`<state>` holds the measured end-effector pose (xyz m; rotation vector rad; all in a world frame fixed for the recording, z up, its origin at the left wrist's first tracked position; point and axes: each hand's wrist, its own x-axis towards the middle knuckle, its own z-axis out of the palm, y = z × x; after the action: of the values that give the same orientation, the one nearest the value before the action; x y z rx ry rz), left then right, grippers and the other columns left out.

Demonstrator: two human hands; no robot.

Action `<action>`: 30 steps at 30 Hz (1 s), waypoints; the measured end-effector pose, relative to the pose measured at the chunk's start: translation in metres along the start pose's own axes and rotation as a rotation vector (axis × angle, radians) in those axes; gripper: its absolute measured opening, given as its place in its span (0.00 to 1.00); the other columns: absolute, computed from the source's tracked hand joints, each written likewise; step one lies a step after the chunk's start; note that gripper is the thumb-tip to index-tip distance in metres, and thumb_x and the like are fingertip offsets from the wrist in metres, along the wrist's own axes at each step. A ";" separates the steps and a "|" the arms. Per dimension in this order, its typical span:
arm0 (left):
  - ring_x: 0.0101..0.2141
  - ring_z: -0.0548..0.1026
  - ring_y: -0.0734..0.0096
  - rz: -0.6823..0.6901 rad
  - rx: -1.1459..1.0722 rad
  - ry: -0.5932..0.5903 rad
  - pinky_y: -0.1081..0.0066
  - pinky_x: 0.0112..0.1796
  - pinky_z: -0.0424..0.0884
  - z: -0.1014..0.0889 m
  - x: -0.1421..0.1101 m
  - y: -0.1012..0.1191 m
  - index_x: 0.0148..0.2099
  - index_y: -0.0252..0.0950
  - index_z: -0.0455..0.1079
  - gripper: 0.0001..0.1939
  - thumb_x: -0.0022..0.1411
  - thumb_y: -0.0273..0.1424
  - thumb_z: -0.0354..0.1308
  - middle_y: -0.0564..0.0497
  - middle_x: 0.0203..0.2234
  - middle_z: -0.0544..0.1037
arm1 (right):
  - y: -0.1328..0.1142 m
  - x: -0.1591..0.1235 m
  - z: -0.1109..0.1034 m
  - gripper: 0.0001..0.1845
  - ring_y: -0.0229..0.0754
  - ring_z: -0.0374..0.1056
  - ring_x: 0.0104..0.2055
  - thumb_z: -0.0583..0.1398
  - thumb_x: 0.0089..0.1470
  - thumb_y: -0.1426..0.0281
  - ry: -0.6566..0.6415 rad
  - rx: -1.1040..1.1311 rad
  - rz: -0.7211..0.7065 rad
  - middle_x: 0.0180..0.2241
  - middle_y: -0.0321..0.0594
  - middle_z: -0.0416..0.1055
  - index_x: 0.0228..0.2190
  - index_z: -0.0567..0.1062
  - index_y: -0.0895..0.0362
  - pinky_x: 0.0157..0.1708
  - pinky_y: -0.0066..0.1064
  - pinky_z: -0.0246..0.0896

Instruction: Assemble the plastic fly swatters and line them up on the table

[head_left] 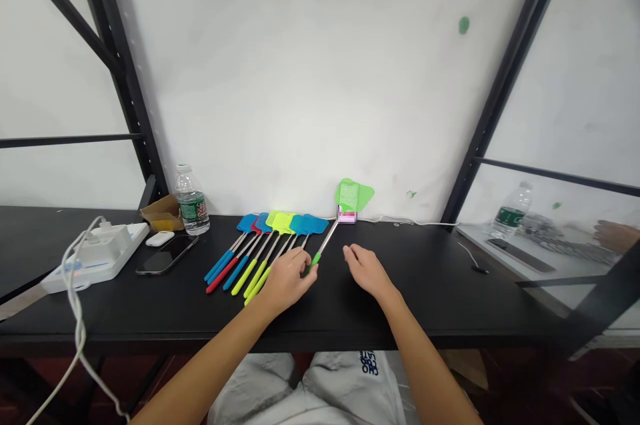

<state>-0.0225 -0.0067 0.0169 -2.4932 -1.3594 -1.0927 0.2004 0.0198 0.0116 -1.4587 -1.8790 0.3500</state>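
My left hand (289,277) is closed around the green grip of a green fly swatter (327,240). Its thin metal shaft slants up and away to the right, and the green mesh head (353,195) is raised in front of the white wall. To the left of that hand, several fly swatters (257,248) in blue, red and yellow-green lie side by side, heads toward the wall and handles toward me. The hand partly covers the rightmost ones. Over the desk to the right, my right hand (367,270) has its fingers curled together, with nothing visible in them, apart from the green swatter.
On the black desk (425,298) at left are a water bottle (192,202), a cardboard box (164,214), a white case (160,238), a phone (167,255) and a power strip (100,255) with cables. A small pink-and-white object (347,216) stands behind the swatter. Black metal frames flank both sides.
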 end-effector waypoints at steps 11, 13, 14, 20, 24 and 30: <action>0.30 0.68 0.71 0.272 0.045 -0.154 0.71 0.30 0.59 0.001 -0.006 0.015 0.34 0.37 0.66 0.09 0.65 0.32 0.48 0.50 0.28 0.69 | 0.012 0.014 -0.004 0.25 0.31 0.53 0.14 0.52 0.56 0.47 0.293 0.907 0.174 0.16 0.31 0.58 0.26 0.69 0.57 0.13 0.25 0.44; 0.29 0.67 0.71 0.274 0.015 -0.157 0.71 0.30 0.59 0.004 -0.008 0.019 0.33 0.37 0.66 0.08 0.65 0.31 0.49 0.51 0.27 0.69 | 0.012 0.015 -0.005 0.25 0.31 0.51 0.13 0.54 0.55 0.48 0.275 1.013 0.190 0.15 0.30 0.56 0.24 0.68 0.57 0.12 0.24 0.43; 0.29 0.67 0.71 0.268 -0.008 -0.163 0.71 0.30 0.59 0.005 -0.009 0.020 0.33 0.37 0.65 0.08 0.64 0.31 0.49 0.51 0.27 0.69 | 0.012 0.015 -0.005 0.25 0.30 0.50 0.13 0.55 0.55 0.48 0.267 1.047 0.199 0.14 0.30 0.55 0.24 0.68 0.57 0.12 0.24 0.43; 0.28 0.67 0.74 0.176 -0.108 -0.197 0.73 0.29 0.59 0.011 -0.010 0.024 0.32 0.37 0.64 0.06 0.62 0.31 0.52 0.53 0.26 0.68 | 0.010 0.014 -0.005 0.23 0.29 0.47 0.13 0.59 0.52 0.51 0.302 1.056 0.247 0.13 0.28 0.50 0.20 0.66 0.57 0.11 0.23 0.41; 0.27 0.66 0.75 0.105 -0.104 -0.211 0.73 0.29 0.59 0.011 -0.008 0.023 0.33 0.37 0.63 0.07 0.64 0.31 0.50 0.54 0.27 0.68 | 0.012 0.014 -0.005 0.21 0.29 0.47 0.13 0.59 0.53 0.53 0.362 1.056 0.256 0.13 0.28 0.50 0.21 0.66 0.57 0.12 0.23 0.40; 0.29 0.68 0.73 0.089 -0.039 -0.237 0.72 0.30 0.59 0.012 -0.008 0.022 0.34 0.37 0.65 0.08 0.65 0.32 0.48 0.52 0.30 0.70 | 0.016 0.016 -0.005 0.19 0.30 0.46 0.13 0.58 0.53 0.56 0.484 1.080 0.303 0.13 0.27 0.49 0.21 0.66 0.57 0.12 0.24 0.38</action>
<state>-0.0019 -0.0211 0.0082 -2.7553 -1.2751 -0.8358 0.2142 0.0390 0.0111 -0.9152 -0.8058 0.8892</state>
